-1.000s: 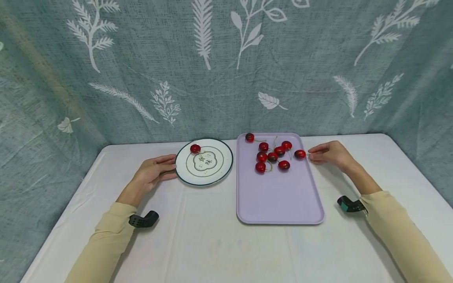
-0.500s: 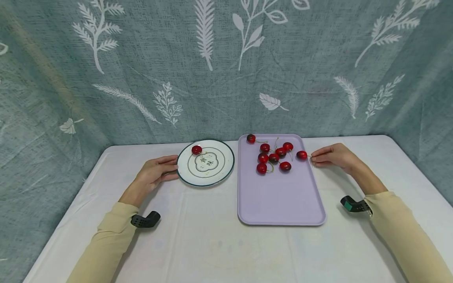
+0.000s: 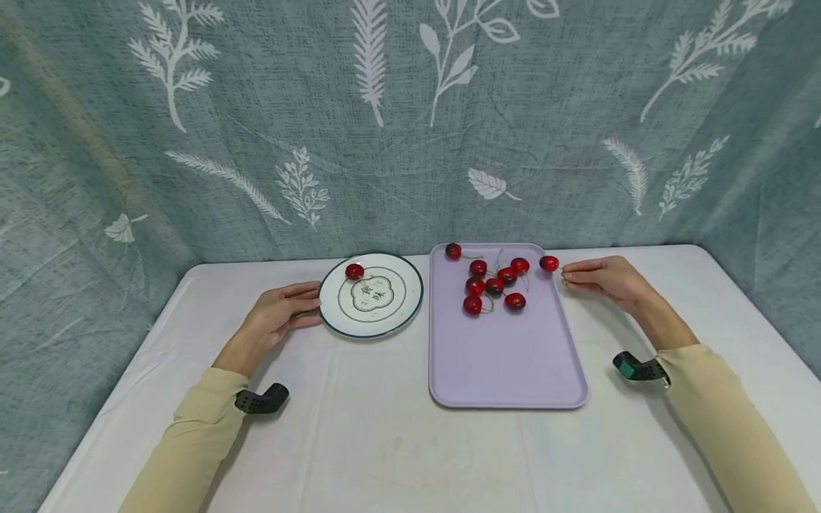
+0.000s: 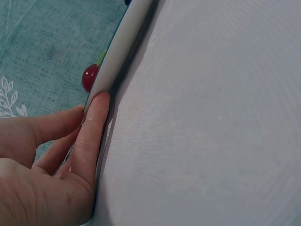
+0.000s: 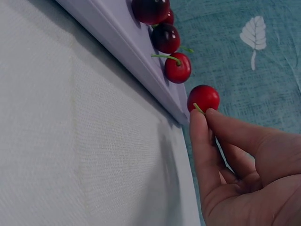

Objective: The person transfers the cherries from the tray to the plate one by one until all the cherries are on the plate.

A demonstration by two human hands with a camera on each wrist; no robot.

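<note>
My right hand (image 3: 606, 278) pinches a red cherry (image 5: 203, 98) by its green stem between thumb and fingertips. That cherry hangs at the far right corner of the lilac tray (image 3: 507, 363), apart from the others. On the tray's far half lie several dark red cherries with stems (image 3: 494, 286). At the left, my left hand (image 3: 272, 313) holds the near-left rim of a white plate (image 3: 404, 306) with a dark blue-green edge, thumb at the rim and fingers against its outer side, as the left wrist view shows. One cherry (image 3: 354, 271) rests on the plate's far left part.
A white cloth (image 3: 385, 442) covers the table under plate and tray. Behind and at the sides hangs a grey-green curtain (image 3: 398, 185) with white leaf prints. A narrow strip of cloth separates plate and tray.
My right hand has taken the stem of the tray's rightmost cherry and raised it slightly, toward the tray's far right corner. The left hand stays at the plate.
</note>
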